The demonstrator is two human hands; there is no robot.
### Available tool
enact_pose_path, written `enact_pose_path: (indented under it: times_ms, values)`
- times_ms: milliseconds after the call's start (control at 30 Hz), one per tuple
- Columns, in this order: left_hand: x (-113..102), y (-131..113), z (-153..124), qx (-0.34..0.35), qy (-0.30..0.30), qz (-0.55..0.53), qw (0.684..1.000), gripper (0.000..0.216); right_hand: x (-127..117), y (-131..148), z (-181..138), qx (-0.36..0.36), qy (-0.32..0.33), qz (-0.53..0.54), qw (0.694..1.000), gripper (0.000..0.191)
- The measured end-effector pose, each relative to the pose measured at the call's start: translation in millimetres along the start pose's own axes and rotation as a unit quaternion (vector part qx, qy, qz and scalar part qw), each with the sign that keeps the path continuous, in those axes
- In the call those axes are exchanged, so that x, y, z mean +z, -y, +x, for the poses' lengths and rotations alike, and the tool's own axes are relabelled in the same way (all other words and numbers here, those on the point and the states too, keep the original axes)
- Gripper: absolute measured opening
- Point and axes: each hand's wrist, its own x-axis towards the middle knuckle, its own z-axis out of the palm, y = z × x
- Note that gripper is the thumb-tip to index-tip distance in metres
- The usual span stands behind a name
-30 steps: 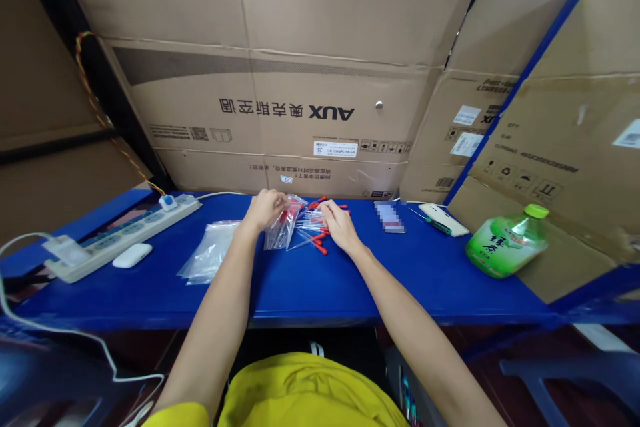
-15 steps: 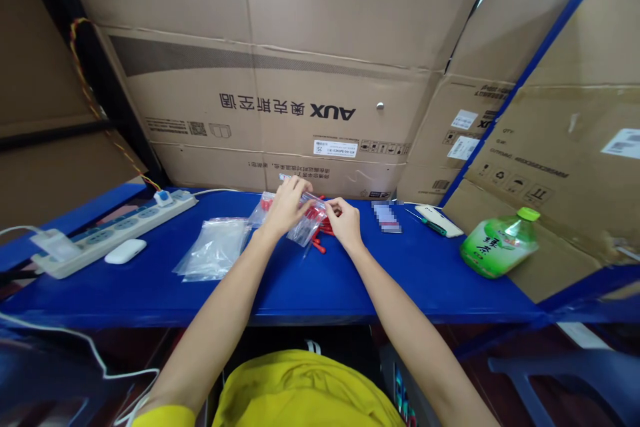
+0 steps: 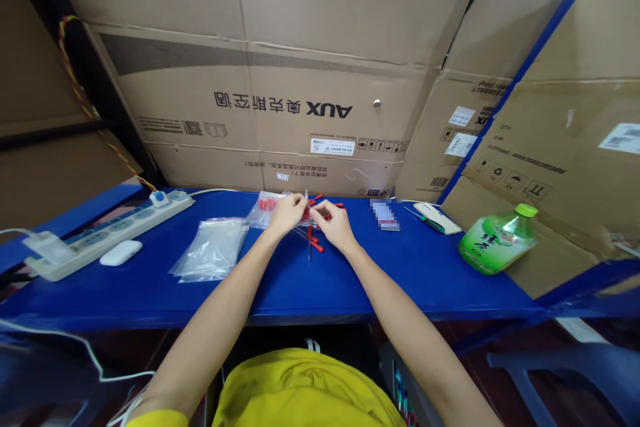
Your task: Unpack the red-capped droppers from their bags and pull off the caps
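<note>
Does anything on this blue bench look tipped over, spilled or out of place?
Yes: the green plastic drink bottle lies on its side at the right end of the blue workbench, cap on, nothing visibly spilled. Red-tipped thin sticks lie scattered loose by the left hand and right hand.
</note>
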Motion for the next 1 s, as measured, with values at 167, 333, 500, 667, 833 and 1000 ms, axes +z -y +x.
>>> enact_pose_path:
  times_ms: [167, 333, 500, 667, 833, 1000]
  values:
    - [-2, 1, 0, 0.009, -0.021, 0.030, 0.999, 0.034, -7, -10, 4, 0.047, 0.013, -0.028, 0.998, 0.030]
    - [-13, -6, -4, -0.036, -0.132, 0.054, 0.989, 0.038, -16, -16, 3, -0.013, 0.225, -0.134, 0.965, 0.034]
    - [-20, -9, -5, -0.050, -0.187, 0.026, 0.981, 0.044, -19, -9, 1, -0.052, 0.254, -0.234, 0.937, 0.019]
    - [-22, -11, -7, -0.036, -0.220, -0.036, 0.974, 0.045, -20, -6, 1, -0.078, 0.251, -0.280, 0.923, 0.010]
    - [-25, -15, -10, -0.030, -0.249, -0.060, 0.966, 0.045, -16, -8, -1, -0.084, 0.229, -0.313, 0.918, 0.012]
    - [-25, -16, -11, -0.030, -0.251, -0.067, 0.965, 0.045, -14, -7, -1, -0.059, 0.205, -0.335, 0.918, 0.011]
